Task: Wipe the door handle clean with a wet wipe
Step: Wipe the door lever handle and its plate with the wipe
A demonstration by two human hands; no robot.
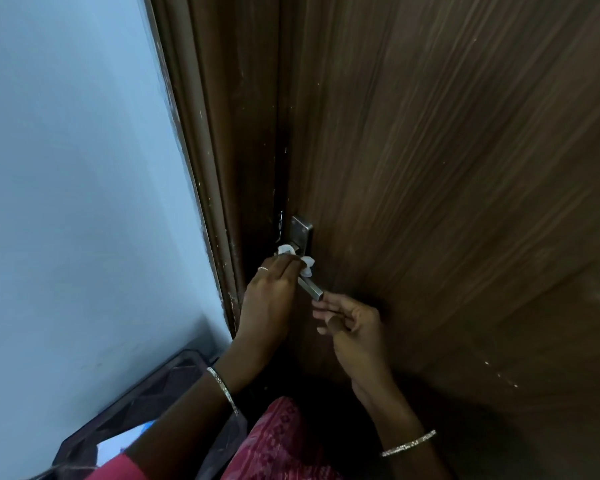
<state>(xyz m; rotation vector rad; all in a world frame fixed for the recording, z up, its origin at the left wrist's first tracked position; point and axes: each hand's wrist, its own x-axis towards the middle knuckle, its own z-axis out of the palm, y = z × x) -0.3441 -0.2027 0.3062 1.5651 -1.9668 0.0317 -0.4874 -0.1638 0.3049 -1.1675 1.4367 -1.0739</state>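
The left hand is pinching the wet wipe around the door handle near its backplate, while the right hand is hovering loosely curled, holding nothing, just below the lever's free end. Pressing too hard could be tipping the lever down and letting the wipe slide off. No writing is showing anywhere.

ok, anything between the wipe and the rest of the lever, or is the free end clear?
Nothing visible blocks it. The left hand presses the wet wipe on the door handle near the backplate. The bare lever runs clear to its free end, where the right hand has its fingertips.
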